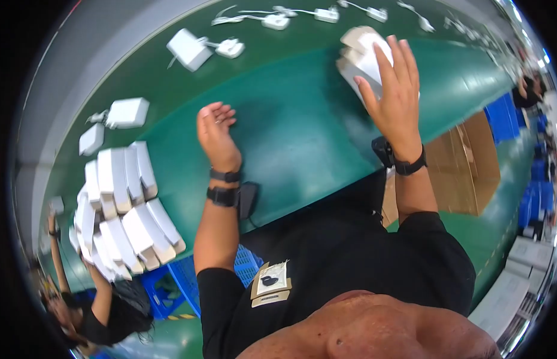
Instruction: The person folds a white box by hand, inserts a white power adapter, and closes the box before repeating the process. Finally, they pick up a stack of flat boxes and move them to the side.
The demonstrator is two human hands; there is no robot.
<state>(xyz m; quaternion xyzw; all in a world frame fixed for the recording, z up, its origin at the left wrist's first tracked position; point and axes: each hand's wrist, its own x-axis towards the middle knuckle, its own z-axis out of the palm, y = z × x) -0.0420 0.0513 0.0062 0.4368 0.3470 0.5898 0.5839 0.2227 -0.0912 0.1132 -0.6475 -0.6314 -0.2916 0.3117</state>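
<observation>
My right hand [395, 96] lies over a white box [361, 67] on the green table mat [278, 143]. Its fingers are stretched out and the thumb is spread along the box. At the far end of the box the cardboard flaps stick out; the hand covers part of its right side. My left hand [218, 137] hovers over the mat to the left, fingers loosely curled and apart, with no object visible in it. Black straps circle both wrists. To its left, many white boxes [120, 179] stand in a stacked pile.
Along the far side run white adapters with cables [275, 21] and another white box [188, 49]. An open cardboard carton [464, 161] stands by the table at right. A co-worker's arm [100, 290] reaches toward the pile at left. A blue plastic crate [245, 263] sits below the table edge.
</observation>
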